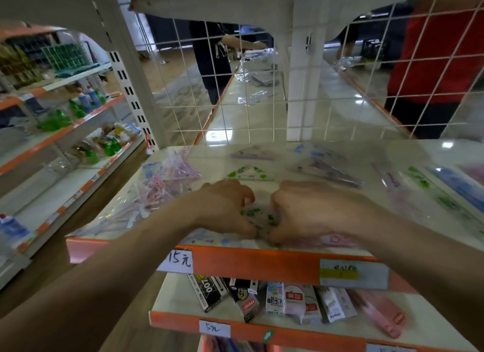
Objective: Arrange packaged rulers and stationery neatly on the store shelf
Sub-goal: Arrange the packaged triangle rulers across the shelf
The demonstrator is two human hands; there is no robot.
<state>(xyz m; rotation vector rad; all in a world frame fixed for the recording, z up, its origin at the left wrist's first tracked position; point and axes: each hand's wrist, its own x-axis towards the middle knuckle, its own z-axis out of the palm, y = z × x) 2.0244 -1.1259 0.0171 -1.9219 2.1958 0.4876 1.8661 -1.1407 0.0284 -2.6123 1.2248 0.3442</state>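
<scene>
Packaged ruler set [258, 216], clear plastic with green print, is held in a narrow grip by both hands, the left hand [225, 207] and right hand [311, 212] curling their fingers onto it just behind the front edge of the store shelf [248, 262]. More clear packs lie around it, pink packets [157, 189] to the left and green-printed packets [248, 172] behind. The step in hand looks like squaring this packet; next it likely needs laying flat in line with its neighbours.
</scene>
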